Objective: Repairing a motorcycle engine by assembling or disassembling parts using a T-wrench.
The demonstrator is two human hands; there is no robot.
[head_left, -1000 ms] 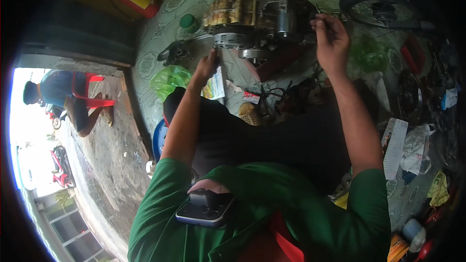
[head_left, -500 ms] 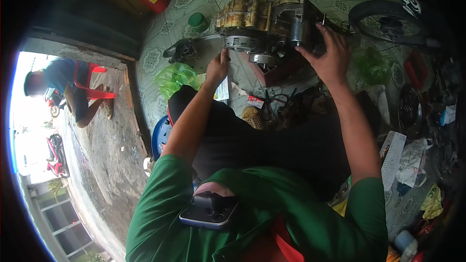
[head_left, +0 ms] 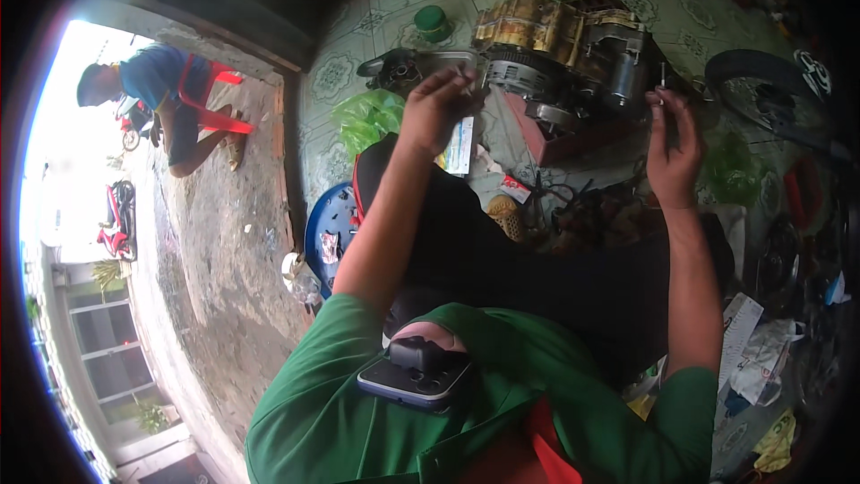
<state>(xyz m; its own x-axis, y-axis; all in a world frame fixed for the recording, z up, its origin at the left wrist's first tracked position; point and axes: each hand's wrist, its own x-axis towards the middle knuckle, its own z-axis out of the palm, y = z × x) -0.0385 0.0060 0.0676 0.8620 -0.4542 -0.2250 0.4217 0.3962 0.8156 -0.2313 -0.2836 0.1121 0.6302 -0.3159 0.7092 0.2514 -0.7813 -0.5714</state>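
A motorcycle engine (head_left: 528,25) with a stained, brownish casing rests on a reddish stand (head_left: 540,145) on the floor ahead of me. On its near side sit a ribbed round flywheel (head_left: 518,76) and, farther right, a silver cylinder (head_left: 622,81). My right hand (head_left: 674,148) is raised just right of the engine, pinching a slim metal bolt (head_left: 663,78) that points upward. Left of the flywheel, apart from it, my left hand (head_left: 436,109) has its fingers curled together. Whatever may be between those fingertips is too small and blurred to name.
Left of the engine lie a dark cover part (head_left: 392,67), a green jar (head_left: 433,23) and a green plastic bag (head_left: 369,121). A blue tray (head_left: 313,246) holds small parts. A wheel (head_left: 761,90) lies at right. Outside, a person (head_left: 170,94) sits on a red chair.
My left hand has come off the flywheel and drawn back to its left. My right hand has moved away from the silver cylinder to the right, still pinching the bolt. The view has shifted.
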